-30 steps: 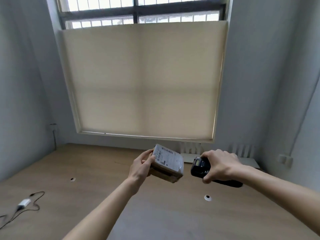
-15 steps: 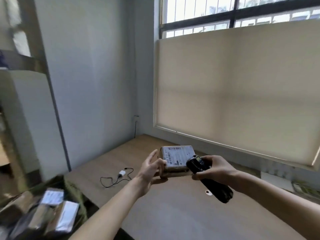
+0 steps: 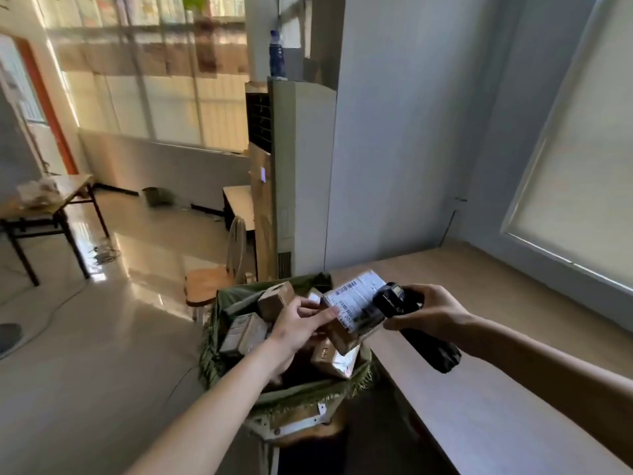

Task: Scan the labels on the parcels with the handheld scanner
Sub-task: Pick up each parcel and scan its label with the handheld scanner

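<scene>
Parcels (image 3: pixel 255 332) lie loose in an open green fabric bag (image 3: pixel 239 296) standing beside the wooden counter (image 3: pixel 496 354): small brown cardboard boxes at varied tilts, several bearing white labels, one box (image 3: pixel 275 299) raised near the bag's far rim and another (image 3: pixel 334 359) leaning at its right side. Above the bag, the left hand (image 3: pixel 294 329) pinches one labelled parcel (image 3: pixel 356 308) by its left edge, thumb on the label face, label turned upward with barcode visible. Just right of it, the right hand (image 3: pixel 433 313) curls around a black handheld scanner (image 3: pixel 409 318), whose head sits at the parcel's right edge; contact cannot be confirmed.
</scene>
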A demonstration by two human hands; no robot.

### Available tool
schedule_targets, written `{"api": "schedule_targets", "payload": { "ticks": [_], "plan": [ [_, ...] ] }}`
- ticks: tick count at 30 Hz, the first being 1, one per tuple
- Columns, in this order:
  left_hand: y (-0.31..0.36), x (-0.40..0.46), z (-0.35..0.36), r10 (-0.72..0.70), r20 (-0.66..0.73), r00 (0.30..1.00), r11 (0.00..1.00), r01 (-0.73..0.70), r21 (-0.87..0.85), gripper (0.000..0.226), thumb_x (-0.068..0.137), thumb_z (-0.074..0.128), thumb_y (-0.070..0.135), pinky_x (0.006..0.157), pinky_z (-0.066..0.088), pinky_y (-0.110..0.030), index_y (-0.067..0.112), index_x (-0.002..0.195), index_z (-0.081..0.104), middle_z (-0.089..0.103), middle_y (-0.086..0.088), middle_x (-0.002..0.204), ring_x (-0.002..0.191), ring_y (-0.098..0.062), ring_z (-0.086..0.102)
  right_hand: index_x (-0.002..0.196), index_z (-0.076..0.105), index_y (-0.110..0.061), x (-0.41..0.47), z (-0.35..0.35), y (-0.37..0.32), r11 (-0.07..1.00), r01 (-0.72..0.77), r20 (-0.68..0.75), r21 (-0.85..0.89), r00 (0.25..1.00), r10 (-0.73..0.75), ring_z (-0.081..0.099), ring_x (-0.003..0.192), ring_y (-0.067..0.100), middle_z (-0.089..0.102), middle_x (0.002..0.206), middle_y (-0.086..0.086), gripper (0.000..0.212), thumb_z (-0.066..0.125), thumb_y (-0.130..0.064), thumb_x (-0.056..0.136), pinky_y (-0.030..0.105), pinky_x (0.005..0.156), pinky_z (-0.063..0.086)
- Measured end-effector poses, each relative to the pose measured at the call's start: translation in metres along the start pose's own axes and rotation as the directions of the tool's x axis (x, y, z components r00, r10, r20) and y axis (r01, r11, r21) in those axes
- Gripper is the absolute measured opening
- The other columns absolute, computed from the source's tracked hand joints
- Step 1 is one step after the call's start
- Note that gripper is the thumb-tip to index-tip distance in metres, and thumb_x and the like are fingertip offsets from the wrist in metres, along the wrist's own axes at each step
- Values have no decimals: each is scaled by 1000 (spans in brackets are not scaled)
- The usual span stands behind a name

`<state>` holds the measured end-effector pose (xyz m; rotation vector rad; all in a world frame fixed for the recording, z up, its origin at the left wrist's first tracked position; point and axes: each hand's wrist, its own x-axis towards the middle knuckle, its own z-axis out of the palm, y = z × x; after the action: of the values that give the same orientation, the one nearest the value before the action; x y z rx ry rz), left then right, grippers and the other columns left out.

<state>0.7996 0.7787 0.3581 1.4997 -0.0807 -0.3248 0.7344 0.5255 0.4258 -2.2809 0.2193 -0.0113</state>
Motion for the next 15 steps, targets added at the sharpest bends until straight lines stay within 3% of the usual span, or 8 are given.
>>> {"api": "schedule_targets", "payload": {
  "ticks": [2,5,10,13,15],
  "plan": [
    [-15,6,-40,-25,-47,999,1000,26,11,55,69,89,29,90,60,-43,12,113,60,68,-16,114,105,-29,70,101,77,-32,29,38,-16,1000,23,75,-5,997,-22,74,72,6,78,85,-12,44,98,-33,62,18,61,54],
    [-40,20,-91,-58,-128,990,998,60,9,35,80,83,22,78,61,-30,16,110,65,70,-12,112,96,-22,72,99,78,-31,70,94,-28,998,46,172,-32,984,-40,74,71,4,78,83,-12,43,98,-34,61,14,56,53],
    [-84,60,-147,-122,-218,968,990,133,37,51,86,77,32,98,55,-44,14,132,62,72,-7,119,106,-22,71,99,76,-24,132,172,-22,990,51,285,-133,958,-11,74,86,16,77,92,-2,47,98,-36,59,35,82,62],
    [-115,93,-163,-170,-236,957,980,190,64,51,88,76,32,102,53,-45,16,134,61,71,-6,123,111,-22,69,99,76,-26,166,206,0,984,28,342,-175,939,34,70,83,8,75,89,-8,52,98,-43,55,18,66,55],
    [-136,114,-165,-200,-231,952,973,221,66,46,90,75,29,99,55,-41,16,132,63,70,-6,124,109,-20,70,103,74,-28,184,225,20,977,1,377,-213,923,82,68,85,5,73,92,-10,58,97,-47,53,16,65,53]
  ]
}}
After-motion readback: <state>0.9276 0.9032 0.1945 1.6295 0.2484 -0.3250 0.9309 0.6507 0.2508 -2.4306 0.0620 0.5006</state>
